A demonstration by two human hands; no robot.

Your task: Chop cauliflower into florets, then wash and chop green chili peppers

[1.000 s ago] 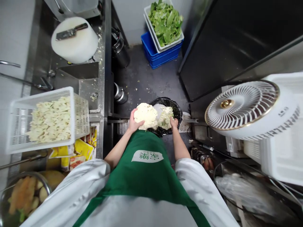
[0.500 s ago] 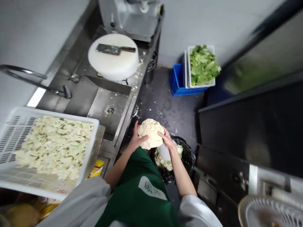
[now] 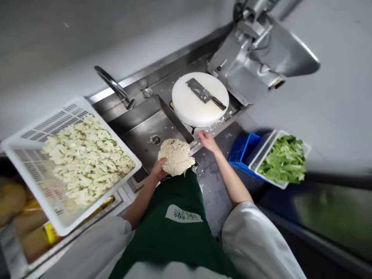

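A cauliflower head (image 3: pixel 176 157) is gripped from its left side by my left hand (image 3: pixel 159 168), in front of the sink's edge. My right hand (image 3: pixel 207 140) is off the cauliflower, fingers loosely stretched out with nothing in them, a little blurred near the counter edge. Just beyond it stands a thick round white chopping board (image 3: pixel 184 102). On the board lies a cleaver (image 3: pixel 200 91), its handle pointing toward my right side. To the left, a white plastic basket (image 3: pixel 31 145) holds many cut cauliflower florets (image 3: pixel 90 159).
The steel sink (image 3: pixel 142 130) with a faucet (image 3: pixel 113 85) lies behind the cauliflower. A metal machine (image 3: pixel 247 58) stands right of the board. Blue crates (image 3: pixel 244 149) and a white crate of green leaves (image 3: pixel 283 159) sit on the floor at right. Scraps dot the counter edge.
My right hand has let go of the cauliflower and moved toward the chopping board. The left hand keeps the cauliflower, now in front of the sink. The view has turned left.
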